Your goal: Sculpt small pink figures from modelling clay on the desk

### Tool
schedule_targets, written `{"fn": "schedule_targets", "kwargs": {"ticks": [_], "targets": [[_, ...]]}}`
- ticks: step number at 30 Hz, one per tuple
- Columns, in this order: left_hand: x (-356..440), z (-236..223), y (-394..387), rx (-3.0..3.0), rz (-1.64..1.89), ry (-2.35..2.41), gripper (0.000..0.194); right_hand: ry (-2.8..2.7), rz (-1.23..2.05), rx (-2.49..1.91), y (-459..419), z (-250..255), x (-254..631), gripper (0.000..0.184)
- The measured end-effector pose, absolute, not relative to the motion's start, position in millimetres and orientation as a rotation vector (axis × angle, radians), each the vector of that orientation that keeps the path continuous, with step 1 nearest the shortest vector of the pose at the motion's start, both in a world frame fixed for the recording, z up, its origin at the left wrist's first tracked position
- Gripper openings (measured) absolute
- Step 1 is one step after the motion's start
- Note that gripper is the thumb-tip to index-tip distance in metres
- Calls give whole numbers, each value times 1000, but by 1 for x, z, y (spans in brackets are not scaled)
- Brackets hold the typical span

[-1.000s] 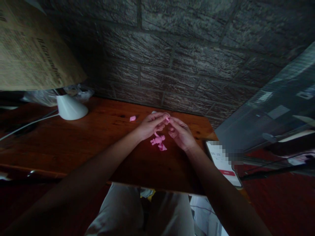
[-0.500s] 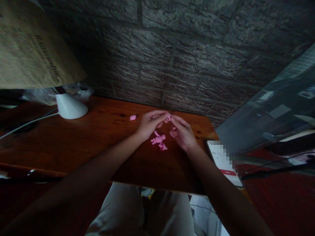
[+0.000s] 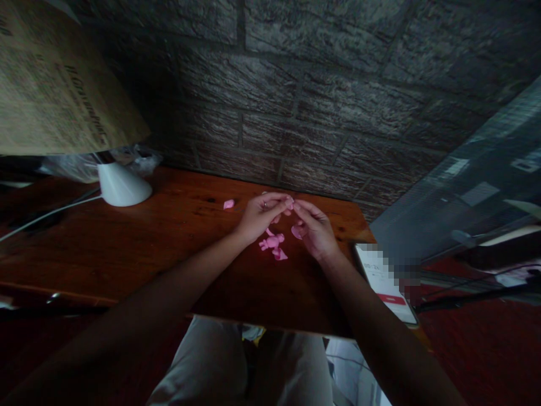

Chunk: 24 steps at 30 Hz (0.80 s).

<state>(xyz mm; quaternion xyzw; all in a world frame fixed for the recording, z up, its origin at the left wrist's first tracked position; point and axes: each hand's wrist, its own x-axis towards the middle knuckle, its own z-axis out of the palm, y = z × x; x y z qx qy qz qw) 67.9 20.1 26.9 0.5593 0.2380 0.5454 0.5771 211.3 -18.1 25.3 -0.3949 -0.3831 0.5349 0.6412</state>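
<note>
My left hand (image 3: 258, 216) and my right hand (image 3: 313, 229) meet fingertip to fingertip over the wooden table (image 3: 127, 248), both pinched on a small pink piece (image 3: 289, 204) between them. Another pink bit (image 3: 296, 232) shows under my right palm. Just below the hands a cluster of small pink parts (image 3: 273, 243) lies on the wood. One more pink piece (image 3: 229, 204) rests alone to the left of my left hand.
A white cone-shaped lamp base (image 3: 122, 185) with a cable stands at the back left, under a brown printed sheet (image 3: 54, 96). A phone (image 3: 386, 283) with a lit screen lies at the table's right edge. A stone-patterned wall (image 3: 316, 96) rises behind.
My hands stayed together at the same spot, fingertips shifting slightly on the small pink piece. The pink bit under my right palm has come more into view.
</note>
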Motion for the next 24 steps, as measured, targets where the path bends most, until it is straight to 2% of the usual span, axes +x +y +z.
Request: {"fn": "schedule_targets", "kwargs": {"ticks": [12, 19, 24], "targets": [[66, 28, 21, 1355, 1210, 584, 22, -911, 1175, -925, -19, 26, 212, 29], [67, 27, 24, 1206, 1200, 560, 26, -978, 1234, -871, -20, 28, 213, 29], [66, 30, 20, 1307, 1166, 512, 28, -945, 1221, -860, -18, 26, 214, 27]]}}
